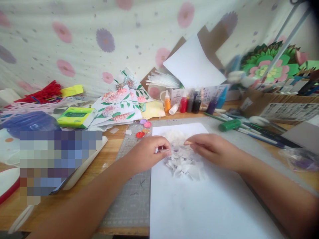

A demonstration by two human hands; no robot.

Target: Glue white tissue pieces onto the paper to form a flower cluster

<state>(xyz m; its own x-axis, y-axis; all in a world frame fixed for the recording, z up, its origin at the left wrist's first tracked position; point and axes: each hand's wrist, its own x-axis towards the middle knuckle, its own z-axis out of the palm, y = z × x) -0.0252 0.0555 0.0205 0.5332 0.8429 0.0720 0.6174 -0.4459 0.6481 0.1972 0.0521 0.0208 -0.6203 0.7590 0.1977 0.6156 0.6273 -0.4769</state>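
1. White paper cluster (185, 167): in the head view, it lies on the upper half of a white sheet (194, 205). Take a clock centred on the cluster, with 12 pointing toward the curtain. Its long axis seems to run roughly from 11 to 5, the far end hazy and fluffy, the near end showing crisp, overlapping petal-like pieces.

2. The left hand (149, 152) sits at 9 o'clock, its fingers curled and the thumb and forefinger tips drawn close together at the cluster's edge. Whether a scrap is pinched between them, I cannot tell.

3. The right hand (214, 149) comes in from 3, its fingertips over the cluster's 2 o'clock side. Its fingers are bent together and point toward 9; blur hides whether they grip anything.

4. The two sets of fingertips face each other across the cluster, a small gap between them, and neither hand is clearly nearer.

5. Around the cluster, a red paint dish (140, 135) lies at 10 on the grey mat (124, 205), flower pictures (116, 103) farther off at 10, a red bottle (183, 104) upright at 12, and a green tube (229, 125) at 2.
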